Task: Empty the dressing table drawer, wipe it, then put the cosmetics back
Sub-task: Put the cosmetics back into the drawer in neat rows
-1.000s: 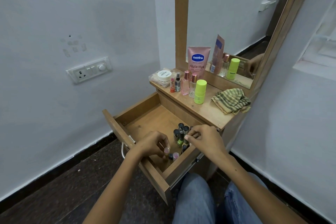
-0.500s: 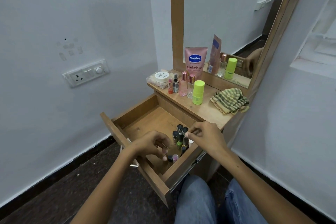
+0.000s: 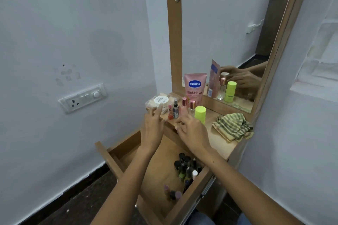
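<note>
Wooden dressing table (image 3: 217,139) stands in a corner betw. pale walls, w/ a framed mirror (image 3: 225,23) rising at the back of its top. Drawer (image 3: 117,166) is pulled fully out below the top; its floor is mostly bare wood. Striped green cloth (image 3: 233,127) lies crumpled on the right part of the top, apart from the bottles. Pink Vaseline tube (image 3: 194,87) stands upright against the mirror's lower frame. Neon-green stick (image 3: 200,114) stands upright in front of it, next to two rose-capped bottles (image 3: 187,107), a small spray bottle (image 3: 175,108) and a red-based tube (image 3: 170,111), all in a row on the left part of the top. White-lidded jar (image 3: 161,101) sits on a clear pack at the top's left end. Nail polish cluster (image 3: 186,169) stands upright in the drawer's near right corner; a few more small bottles (image 3: 172,192) sit nearer the front, slightly blurred. Left hand (image 3: 152,126) is raised over the top's left edge, fingers straight and spread, gripping nothing, fingertips just by the jar; contact cannot be told. Right hand (image 3: 192,129) hovers over the top's front edge near the row of bottles, fingers loosely extended, holding nothing. Switch plate (image 3: 82,97) is fixed to the left wall.
</note>
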Available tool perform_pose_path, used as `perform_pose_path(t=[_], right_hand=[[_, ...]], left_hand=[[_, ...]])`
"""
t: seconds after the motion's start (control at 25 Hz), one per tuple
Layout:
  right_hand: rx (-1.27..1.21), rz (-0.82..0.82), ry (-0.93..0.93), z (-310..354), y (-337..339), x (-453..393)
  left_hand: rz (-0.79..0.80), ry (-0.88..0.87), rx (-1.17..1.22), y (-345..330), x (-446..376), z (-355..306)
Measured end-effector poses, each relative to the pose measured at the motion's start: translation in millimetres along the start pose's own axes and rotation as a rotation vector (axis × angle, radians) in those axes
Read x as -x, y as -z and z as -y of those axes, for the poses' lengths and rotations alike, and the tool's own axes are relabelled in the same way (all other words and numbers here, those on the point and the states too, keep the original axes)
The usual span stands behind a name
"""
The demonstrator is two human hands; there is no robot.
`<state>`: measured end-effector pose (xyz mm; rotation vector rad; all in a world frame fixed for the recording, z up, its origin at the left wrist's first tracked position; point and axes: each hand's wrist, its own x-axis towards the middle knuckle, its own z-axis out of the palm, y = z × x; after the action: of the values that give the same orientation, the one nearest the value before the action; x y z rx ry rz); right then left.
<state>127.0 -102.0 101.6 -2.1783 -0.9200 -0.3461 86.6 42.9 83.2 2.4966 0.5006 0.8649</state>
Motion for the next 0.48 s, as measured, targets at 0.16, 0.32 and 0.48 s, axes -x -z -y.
perform_pose_path(t=[0.16,0.32,0.48], right_hand=[[0.026,-0.026,0.011,-8,-1,-3],[0.018,-0.044,-0.015,-15,-2,-6],[0.002,-0.101,0.020,-13,-2,-18]], left_hand=[[0.051,-0.018,-0.123,-20,-25,-7],[-0.052,-0.023,0.028,-30,-31,-9],[-0.121,-0.025,0.175,-31,-34,-12]])
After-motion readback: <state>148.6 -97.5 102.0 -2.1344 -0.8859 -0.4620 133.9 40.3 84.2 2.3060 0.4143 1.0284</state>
